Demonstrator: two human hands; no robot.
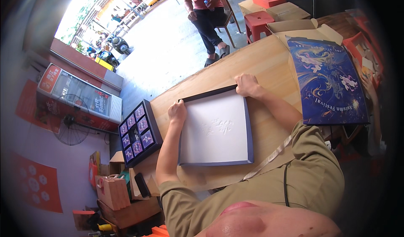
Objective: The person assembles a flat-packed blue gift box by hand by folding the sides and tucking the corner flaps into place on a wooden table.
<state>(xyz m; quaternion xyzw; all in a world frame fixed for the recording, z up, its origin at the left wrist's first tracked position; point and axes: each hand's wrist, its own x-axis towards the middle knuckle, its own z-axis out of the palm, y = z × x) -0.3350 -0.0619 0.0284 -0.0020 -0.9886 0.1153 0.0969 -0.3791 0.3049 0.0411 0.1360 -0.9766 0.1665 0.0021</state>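
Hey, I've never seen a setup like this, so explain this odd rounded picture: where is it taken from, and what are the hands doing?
There's no robot here, just a person's bare hands. The single picture comes from a wide fisheye camera worn on the head, looking down, so straight edges bend near the rim. The left hand and right hand grip the far corners of a shallow box part, white inside with dark blue sides, over a wooden table. To its left sits a dark blue box of small purple packs. A blue printed piece, perhaps a bag, is at the right. Beyond the table sits another person.
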